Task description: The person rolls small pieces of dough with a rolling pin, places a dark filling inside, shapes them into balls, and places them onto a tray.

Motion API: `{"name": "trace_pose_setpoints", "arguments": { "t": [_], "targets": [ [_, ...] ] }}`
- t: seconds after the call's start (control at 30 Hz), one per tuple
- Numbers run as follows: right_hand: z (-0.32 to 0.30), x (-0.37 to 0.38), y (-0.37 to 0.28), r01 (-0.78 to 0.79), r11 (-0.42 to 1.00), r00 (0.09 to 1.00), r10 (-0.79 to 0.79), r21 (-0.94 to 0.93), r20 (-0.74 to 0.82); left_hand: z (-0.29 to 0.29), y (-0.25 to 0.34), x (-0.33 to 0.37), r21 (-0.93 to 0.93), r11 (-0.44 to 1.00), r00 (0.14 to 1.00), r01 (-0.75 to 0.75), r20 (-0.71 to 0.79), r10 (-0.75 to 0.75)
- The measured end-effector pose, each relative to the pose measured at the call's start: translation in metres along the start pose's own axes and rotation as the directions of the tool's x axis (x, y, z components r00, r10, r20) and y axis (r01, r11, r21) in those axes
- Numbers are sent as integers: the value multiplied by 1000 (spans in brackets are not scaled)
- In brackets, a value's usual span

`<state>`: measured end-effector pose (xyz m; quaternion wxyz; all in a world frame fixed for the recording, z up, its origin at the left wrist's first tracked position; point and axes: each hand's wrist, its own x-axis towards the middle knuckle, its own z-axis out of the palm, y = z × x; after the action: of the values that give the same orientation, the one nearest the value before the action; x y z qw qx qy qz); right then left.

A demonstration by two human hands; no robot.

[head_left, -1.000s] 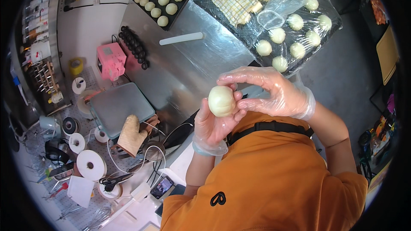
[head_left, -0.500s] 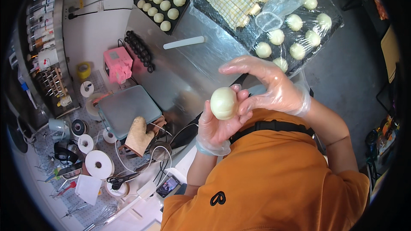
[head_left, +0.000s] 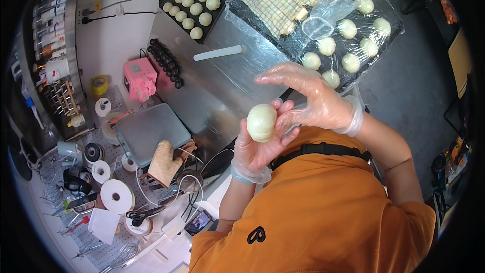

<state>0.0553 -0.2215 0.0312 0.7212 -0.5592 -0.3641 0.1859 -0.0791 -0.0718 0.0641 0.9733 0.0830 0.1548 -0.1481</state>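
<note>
A smooth, pale dough ball (head_left: 261, 121) rests in my left hand (head_left: 256, 154), whose fingers curl up round its underside and sides. A crease shows low on the ball. My right hand (head_left: 326, 105) arches just to the right of it. Its fingers stretch out to the left over the ball, apart from it, while the thumb reaches down by the ball's right side; I cannot tell whether the thumb touches it. Both hands wear thin clear plastic gloves. Beyond them, more dough balls (head_left: 350, 62) lie under plastic film on a black tray (head_left: 388, 52).
A dark tray (head_left: 214, 22) of small dough balls sits at the far left of the metal table (head_left: 204, 88). Nearby lie a white rolling pin (head_left: 218, 53), a checked cloth (head_left: 283, 1), a pink device (head_left: 139, 79), a lidded container (head_left: 154, 131) and an oven mitt (head_left: 164, 165).
The dough ball has tipped a little in my left hand, its crease now more in sight. My right hand has shifted slightly left and its thumb has drawn up.
</note>
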Motion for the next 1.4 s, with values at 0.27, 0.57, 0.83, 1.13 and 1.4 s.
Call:
{"name": "trace_pose_setpoints", "arguments": {
  "t": [0.27, 0.57, 0.83, 1.13, 1.4],
  "targets": [
    [-1, -2, -4, -68, 996, 997, 69, 51, -23, 9, 2, -2, 148, 989, 994, -22, -103, 37],
    [-5, 7, -2, -141, 983, 987, 131, 113, 90, 9, 5, -4, 259, 965, 975, 50, -222, 9],
    [-3, 2, 8, -80, 995, 991, 74, 52, 115, 3, -2, 1, 170, 985, 982, 1, -186, 31],
    [0, 7, 1, -179, 982, 956, 189, -62, 225, -5, 2, -4, 153, 988, 991, 9, -131, 12],
    [-16, -15, 4, -87, 942, 987, 126, -323, 101, 3, 7, 13, 771, 636, 853, -18, -320, 412]
  ]
}}
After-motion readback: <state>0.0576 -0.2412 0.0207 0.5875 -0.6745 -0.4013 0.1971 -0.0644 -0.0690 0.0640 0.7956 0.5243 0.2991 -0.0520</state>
